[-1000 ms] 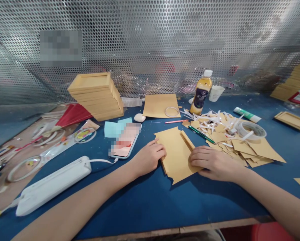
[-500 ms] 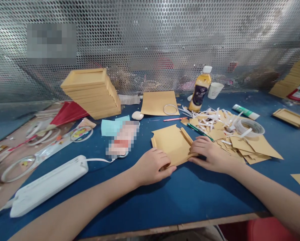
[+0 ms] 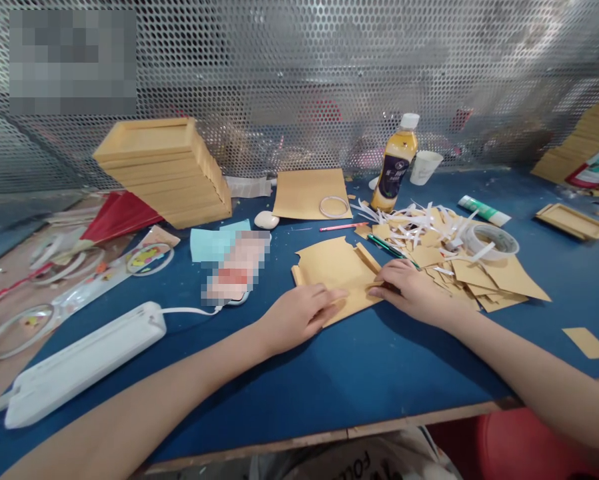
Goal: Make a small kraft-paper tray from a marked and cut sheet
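A tan cardboard sheet (image 3: 329, 263) with notched corners and folded-up edges lies on the blue tabletop in front of me. On its near left side is my left hand (image 3: 299, 317), its fingers bent over the near flap and the thumb tucked low against it. My right hand (image 3: 412, 290) pinches the sheet's near right corner, where a side strip stands folded up. Fingers hide part of both creases. Just beyond my right hand lies a green pen (image 3: 387, 245), beside a heap of paper scraps and white strips (image 3: 429, 230).
A tall stack of tan trays (image 3: 164, 177) stands at the back left. A drink bottle (image 3: 394, 163) and paper cup (image 3: 425, 167) stand behind the scraps. Clear tape (image 3: 509, 247) lies right. To the left are a blurred-out phone (image 3: 237, 267) and a white power strip (image 3: 84, 367).
The near flap, curled up before, now lies flatter, with my left fingers stretched further across it. My right hand stays at the right corner. The whole view has shifted slightly.
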`<state>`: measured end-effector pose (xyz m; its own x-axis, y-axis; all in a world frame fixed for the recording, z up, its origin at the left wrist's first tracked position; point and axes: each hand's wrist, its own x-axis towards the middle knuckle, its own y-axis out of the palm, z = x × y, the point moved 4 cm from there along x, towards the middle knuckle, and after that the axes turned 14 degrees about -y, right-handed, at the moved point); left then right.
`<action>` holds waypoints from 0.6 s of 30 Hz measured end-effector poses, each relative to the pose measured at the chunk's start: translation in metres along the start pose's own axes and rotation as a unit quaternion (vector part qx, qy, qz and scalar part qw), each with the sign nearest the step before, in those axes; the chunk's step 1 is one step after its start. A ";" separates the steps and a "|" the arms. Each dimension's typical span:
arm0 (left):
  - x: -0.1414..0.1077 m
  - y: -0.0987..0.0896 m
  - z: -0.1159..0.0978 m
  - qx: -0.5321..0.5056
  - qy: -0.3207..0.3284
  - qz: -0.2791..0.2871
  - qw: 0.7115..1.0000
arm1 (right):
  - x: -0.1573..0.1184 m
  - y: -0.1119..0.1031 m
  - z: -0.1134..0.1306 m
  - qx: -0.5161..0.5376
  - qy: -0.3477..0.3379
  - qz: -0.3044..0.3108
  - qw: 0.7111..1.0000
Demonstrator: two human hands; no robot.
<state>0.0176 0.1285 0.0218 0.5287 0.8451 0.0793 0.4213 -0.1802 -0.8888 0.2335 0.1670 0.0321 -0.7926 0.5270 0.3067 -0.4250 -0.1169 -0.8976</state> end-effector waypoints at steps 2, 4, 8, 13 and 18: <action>0.000 0.002 0.001 0.016 0.011 0.011 1.000 | 0.002 0.002 0.001 -0.022 0.003 0.000 1.000; 0.001 0.003 0.001 0.022 0.007 0.020 1.000 | 0.003 0.004 0.002 -0.045 -0.001 0.004 0.999; 0.002 0.005 0.000 0.028 0.001 0.030 0.999 | 0.004 0.005 0.003 -0.075 -0.008 0.016 0.997; 0.003 0.007 0.000 0.052 -0.002 0.032 0.998 | 0.003 0.006 0.006 -0.095 -0.010 0.041 0.995; 0.005 0.006 -0.001 0.078 0.001 0.034 0.996 | 0.002 0.007 0.008 -0.126 -0.010 0.051 0.991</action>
<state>0.0235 0.1314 0.0169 0.5534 0.8328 0.0165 0.2638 -0.1564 -0.9518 0.2250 0.1604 0.0289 -0.8351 0.5068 0.2141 -0.2211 0.0472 -0.9741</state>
